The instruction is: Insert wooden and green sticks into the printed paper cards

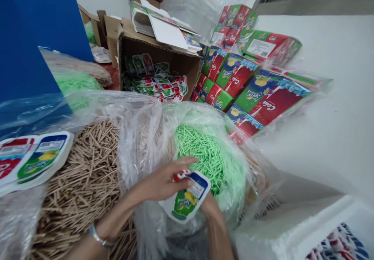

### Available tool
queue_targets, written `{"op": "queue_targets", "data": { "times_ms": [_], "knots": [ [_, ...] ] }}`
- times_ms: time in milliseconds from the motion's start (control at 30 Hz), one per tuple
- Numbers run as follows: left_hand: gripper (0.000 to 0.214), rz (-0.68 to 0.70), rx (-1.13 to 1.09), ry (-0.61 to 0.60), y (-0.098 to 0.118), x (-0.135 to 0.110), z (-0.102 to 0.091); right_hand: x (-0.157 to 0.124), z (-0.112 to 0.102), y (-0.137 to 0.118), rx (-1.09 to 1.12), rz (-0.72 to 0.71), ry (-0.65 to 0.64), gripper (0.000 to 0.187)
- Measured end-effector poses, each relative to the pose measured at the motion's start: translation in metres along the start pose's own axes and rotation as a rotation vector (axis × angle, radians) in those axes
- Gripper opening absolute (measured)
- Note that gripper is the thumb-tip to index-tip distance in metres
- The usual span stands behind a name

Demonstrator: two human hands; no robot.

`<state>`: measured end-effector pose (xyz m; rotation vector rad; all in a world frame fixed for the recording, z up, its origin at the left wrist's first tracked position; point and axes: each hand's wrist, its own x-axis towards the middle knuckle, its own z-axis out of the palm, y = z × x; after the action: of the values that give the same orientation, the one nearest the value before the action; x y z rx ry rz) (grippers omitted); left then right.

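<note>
My left hand [166, 180] grips a printed double card [188, 199] with rounded corners and a white border, its thumb across the top. The card carries a red panel, partly under the fingers, and a green-and-blue panel with a lemon. My right hand [208, 203] is behind the card's right edge, its fingers hidden. Just beyond the card, green paper sticks [201, 151] fill a clear plastic bag [233, 170]. Brown sticks [90, 174] lie in another bag left of my left arm. On the far left rests a stack of similar cards [43, 155].
An open carton [159, 44] behind the bags holds many loose cards [163, 85]. Wrapped printed boxes [248, 85] are stacked against the wall at right. A white foam box [295, 229] stands at lower right. A blue panel [32, 34] blocks the upper left.
</note>
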<state>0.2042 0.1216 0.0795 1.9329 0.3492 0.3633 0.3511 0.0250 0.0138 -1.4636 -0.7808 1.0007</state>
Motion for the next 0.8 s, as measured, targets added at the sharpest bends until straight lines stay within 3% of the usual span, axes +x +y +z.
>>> {"op": "queue_targets", "data": {
  "times_ms": [67,100,167,233,367,667,800],
  "knots": [
    [0.03,-0.09,-0.218,0.032,0.004,-0.012,0.0,0.008,0.001,-0.007,0.171,0.031,0.058,0.03],
    [0.027,-0.144,-0.266,-0.017,0.005,-0.019,0.005,0.011,0.002,-0.01,0.253,0.039,0.086,0.03],
    [0.02,-0.226,-0.153,-0.197,0.004,-0.029,0.022,0.015,0.001,-0.016,0.371,0.048,0.119,0.03],
    [0.015,-0.204,0.007,-0.28,-0.002,-0.035,0.046,0.014,0.002,-0.019,0.467,0.075,0.118,0.031],
    [0.018,-0.194,0.002,-0.216,-0.015,-0.031,0.076,-0.001,0.007,-0.015,0.572,0.169,0.068,0.029],
    [0.023,-0.301,-0.103,-0.076,-0.024,-0.029,0.07,-0.028,0.009,0.012,0.538,0.186,-0.017,0.03],
    [0.021,-0.328,-0.076,-0.089,-0.022,-0.037,0.077,-0.032,0.007,0.014,0.289,0.07,-0.058,0.037]
  ]
}}
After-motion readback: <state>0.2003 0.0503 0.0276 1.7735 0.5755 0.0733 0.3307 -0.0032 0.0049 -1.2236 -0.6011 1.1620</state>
